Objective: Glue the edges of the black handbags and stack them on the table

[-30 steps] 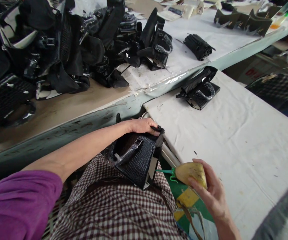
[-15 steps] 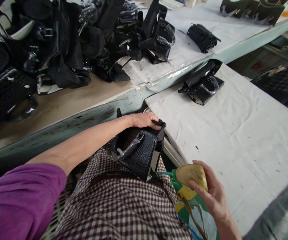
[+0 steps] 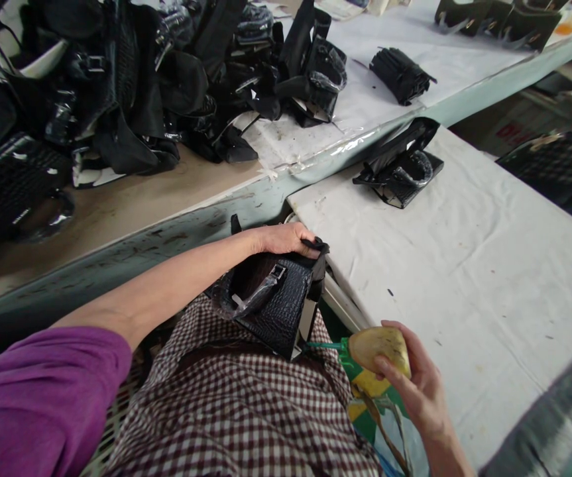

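My left hand [image 3: 286, 238] grips the top edge of a small black crocodile-pattern handbag [image 3: 270, 301] that rests on my checked lap. The bag's handle is wrapped in clear plastic. My right hand [image 3: 415, 384] is closed around a yellowish squeeze bottle [image 3: 380, 348] with a green nozzle, whose tip points left at the bag's lower side, almost touching it.
A white cloth-covered table [image 3: 464, 265] lies to my right, with a flat black bag piece [image 3: 400, 169] on its far end. A long bench [image 3: 131, 212] ahead carries a heap of black bags [image 3: 141, 86], a black bundle [image 3: 400, 73] and more black pieces [image 3: 499, 23].
The view has shifted a little since a second ago; both hands hold the same things in nearly the same pose, and the nozzle stays near the bag's side.
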Demonstrator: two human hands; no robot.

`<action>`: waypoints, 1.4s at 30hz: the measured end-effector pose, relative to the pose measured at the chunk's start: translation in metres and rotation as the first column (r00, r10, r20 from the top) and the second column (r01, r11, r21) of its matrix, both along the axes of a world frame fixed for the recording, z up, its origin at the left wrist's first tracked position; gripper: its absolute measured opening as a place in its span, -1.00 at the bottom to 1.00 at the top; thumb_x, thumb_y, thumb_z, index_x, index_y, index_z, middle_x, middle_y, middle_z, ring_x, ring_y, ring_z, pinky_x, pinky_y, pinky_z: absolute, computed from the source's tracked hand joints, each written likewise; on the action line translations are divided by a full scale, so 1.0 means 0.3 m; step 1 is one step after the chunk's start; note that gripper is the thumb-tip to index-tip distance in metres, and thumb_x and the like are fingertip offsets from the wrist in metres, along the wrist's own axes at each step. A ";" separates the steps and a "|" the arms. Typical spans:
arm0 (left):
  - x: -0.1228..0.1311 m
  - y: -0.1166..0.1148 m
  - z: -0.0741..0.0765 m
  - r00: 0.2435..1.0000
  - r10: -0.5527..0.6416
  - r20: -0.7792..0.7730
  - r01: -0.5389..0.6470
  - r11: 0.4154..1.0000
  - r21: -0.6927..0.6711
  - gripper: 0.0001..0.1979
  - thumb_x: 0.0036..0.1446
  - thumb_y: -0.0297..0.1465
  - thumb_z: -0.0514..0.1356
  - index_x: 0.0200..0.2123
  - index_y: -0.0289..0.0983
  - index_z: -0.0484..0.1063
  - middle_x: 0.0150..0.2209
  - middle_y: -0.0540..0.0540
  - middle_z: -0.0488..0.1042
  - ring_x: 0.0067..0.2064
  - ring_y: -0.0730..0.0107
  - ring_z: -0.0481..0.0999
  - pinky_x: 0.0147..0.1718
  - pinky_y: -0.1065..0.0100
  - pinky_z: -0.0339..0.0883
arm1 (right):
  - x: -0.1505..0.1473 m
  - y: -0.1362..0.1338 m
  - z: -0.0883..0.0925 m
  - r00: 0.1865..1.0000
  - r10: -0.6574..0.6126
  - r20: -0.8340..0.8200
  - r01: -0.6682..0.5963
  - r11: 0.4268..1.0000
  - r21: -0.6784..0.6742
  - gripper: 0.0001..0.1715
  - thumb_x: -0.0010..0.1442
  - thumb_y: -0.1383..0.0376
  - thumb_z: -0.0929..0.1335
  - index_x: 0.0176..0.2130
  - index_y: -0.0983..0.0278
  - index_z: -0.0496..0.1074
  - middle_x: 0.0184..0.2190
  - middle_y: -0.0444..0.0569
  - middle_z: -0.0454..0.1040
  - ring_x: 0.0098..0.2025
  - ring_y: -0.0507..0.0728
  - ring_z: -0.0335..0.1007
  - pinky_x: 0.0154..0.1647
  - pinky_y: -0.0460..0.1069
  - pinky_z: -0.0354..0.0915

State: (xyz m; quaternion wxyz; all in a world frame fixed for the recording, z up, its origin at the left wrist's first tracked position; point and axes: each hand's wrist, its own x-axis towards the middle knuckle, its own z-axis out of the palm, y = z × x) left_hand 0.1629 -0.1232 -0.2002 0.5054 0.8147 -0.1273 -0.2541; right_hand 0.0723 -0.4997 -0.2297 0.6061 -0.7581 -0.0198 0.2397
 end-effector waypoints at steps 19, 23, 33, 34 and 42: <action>-0.007 -0.017 0.008 1.000 0.019 -0.008 -0.019 0.999 -0.035 -0.67 0.05 -0.14 0.29 -0.42 -0.34 0.53 -0.45 0.04 0.36 -0.37 0.46 0.32 -0.29 0.39 0.17 | 0.032 0.046 -0.017 0.937 -0.094 0.337 0.105 0.994 -0.014 -0.35 0.05 0.14 0.52 0.09 0.16 0.34 -0.07 -0.03 0.43 -0.11 0.11 0.41 -0.14 -0.09 0.42; -0.005 -0.013 -0.001 1.000 0.003 -0.015 -0.004 0.998 -0.056 -0.65 0.06 -0.11 0.30 -0.37 -0.33 0.55 -0.42 0.03 0.38 -0.33 0.44 0.35 -0.26 0.39 0.19 | 0.039 0.010 -0.018 0.963 0.048 0.265 -0.025 0.996 -0.091 -0.32 0.05 0.09 0.51 0.11 0.16 0.35 -0.08 -0.02 0.47 -0.13 0.13 0.44 -0.18 -0.09 0.44; -0.003 -0.009 -0.020 1.000 -0.012 -0.012 0.012 0.999 -0.048 -0.63 0.06 -0.10 0.30 -0.34 -0.33 0.56 -0.43 0.02 0.38 -0.33 0.42 0.36 -0.27 0.39 0.20 | 0.046 0.052 0.001 0.968 -0.176 0.178 0.173 0.984 0.035 -0.29 -0.01 0.09 0.54 0.09 0.15 0.36 -0.14 -0.03 0.45 -0.21 0.14 0.44 -0.32 -0.06 0.48; -0.003 -0.010 -0.019 1.000 -0.011 -0.013 0.010 0.999 -0.046 -0.63 0.06 -0.10 0.30 -0.34 -0.33 0.56 -0.43 0.02 0.38 -0.33 0.42 0.36 -0.27 0.39 0.20 | 0.048 0.057 0.002 0.968 -0.182 0.175 0.178 0.983 0.041 -0.29 -0.01 0.10 0.54 0.09 0.15 0.36 -0.13 -0.03 0.44 -0.20 0.14 0.43 -0.31 -0.06 0.48; -0.006 -0.013 -0.018 1.000 -0.015 -0.008 0.014 0.999 -0.047 -0.63 0.06 -0.10 0.29 -0.35 -0.33 0.56 -0.42 0.01 0.38 -0.33 0.41 0.36 -0.28 0.39 0.20 | 0.062 0.061 0.003 0.980 -0.125 0.152 0.119 0.992 0.050 -0.29 0.01 0.12 0.55 0.11 0.15 0.34 -0.17 -0.04 0.46 -0.23 0.11 0.43 -0.30 -0.09 0.44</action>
